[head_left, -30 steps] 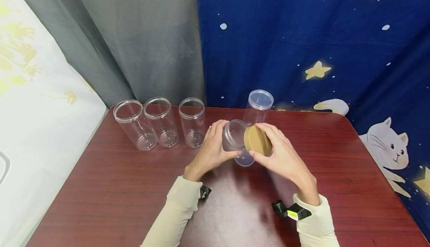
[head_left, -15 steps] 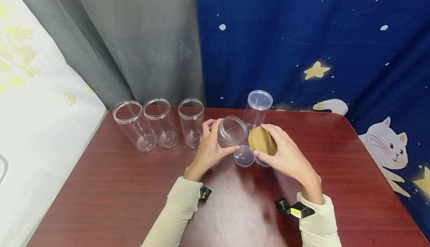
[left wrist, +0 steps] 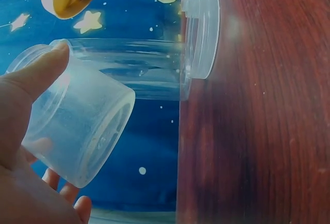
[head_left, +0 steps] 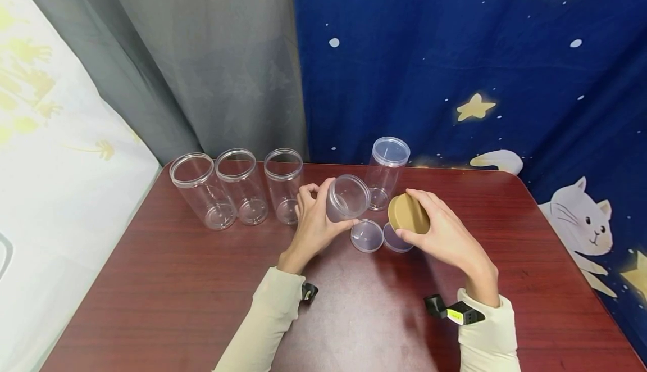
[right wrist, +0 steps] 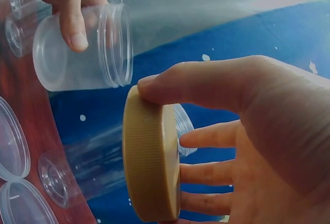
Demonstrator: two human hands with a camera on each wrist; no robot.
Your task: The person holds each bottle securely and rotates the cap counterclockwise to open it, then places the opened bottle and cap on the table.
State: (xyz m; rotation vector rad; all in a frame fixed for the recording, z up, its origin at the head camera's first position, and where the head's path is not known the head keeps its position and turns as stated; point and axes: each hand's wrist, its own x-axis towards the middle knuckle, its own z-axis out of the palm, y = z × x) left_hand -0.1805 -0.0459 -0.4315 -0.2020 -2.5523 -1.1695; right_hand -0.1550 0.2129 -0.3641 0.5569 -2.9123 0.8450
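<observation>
My left hand point(head_left: 314, 223) grips a short, frosted clear plastic jar point(head_left: 347, 199) with a threaded rim, thumb on one side and fingers on the other. The jar is tilted, its open mouth facing up and toward the right. To its right, my right hand point(head_left: 450, 240) holds a mustard-yellow screw lid point(head_left: 408, 213) by its edge, thumb and fingers on opposite sides. In the right wrist view the ribbed side of the lid point(right wrist: 147, 157) shows, apart from the jar point(right wrist: 77, 59). Two clear round lids, one on the left point(head_left: 367, 236) and one on the right point(head_left: 395, 240), lie below on the table.
A tall clear jar point(head_left: 386, 172) with its lid on stands behind the hands. Three tall lidless jars stand at the back left: an outer one point(head_left: 201, 192), a middle one point(head_left: 242, 189) and an inner one point(head_left: 284, 186). Curtains point(head_left: 404, 68) hang behind the reddish-brown table point(head_left: 177, 293).
The yellow lid came away from beside the jar's mouth as my right hand moved right. My left hand shifted the jar slightly left, and both flat clear lids came into view.
</observation>
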